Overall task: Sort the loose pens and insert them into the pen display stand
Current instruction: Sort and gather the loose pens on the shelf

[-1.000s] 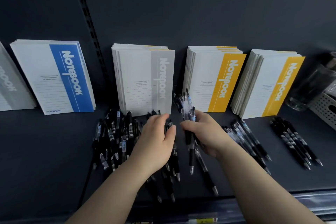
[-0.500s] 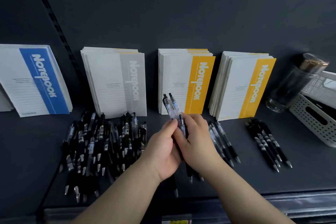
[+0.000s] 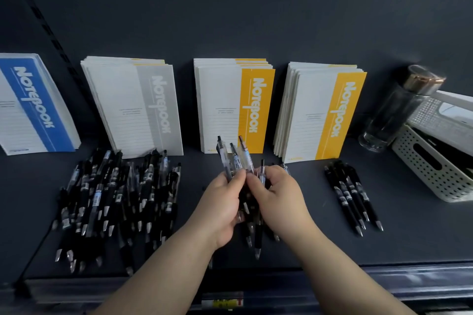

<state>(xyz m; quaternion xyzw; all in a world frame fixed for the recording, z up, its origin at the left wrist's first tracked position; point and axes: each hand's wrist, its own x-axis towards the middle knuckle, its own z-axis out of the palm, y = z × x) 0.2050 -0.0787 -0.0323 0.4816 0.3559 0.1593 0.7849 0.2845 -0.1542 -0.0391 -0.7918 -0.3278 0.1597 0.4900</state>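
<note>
Noted left hand and right hand both curled round one bundle of pens, tops fanned above the grip; loose pile lay left of it. Risk: uneven barrels could slip free, remixing.

Straight behind your grip, a stack of yellow-banded notebooks leans on the dark back panel. Behind and to the left you have a grey-banded stack, and farther left a blue-banded stack, cut by the frame edge. Behind and to the right is a second yellow stack. Well out to the right, a glass bottle with a coppery cap stands just beside a white perforated basket. All rest on the dark shelf.
</note>
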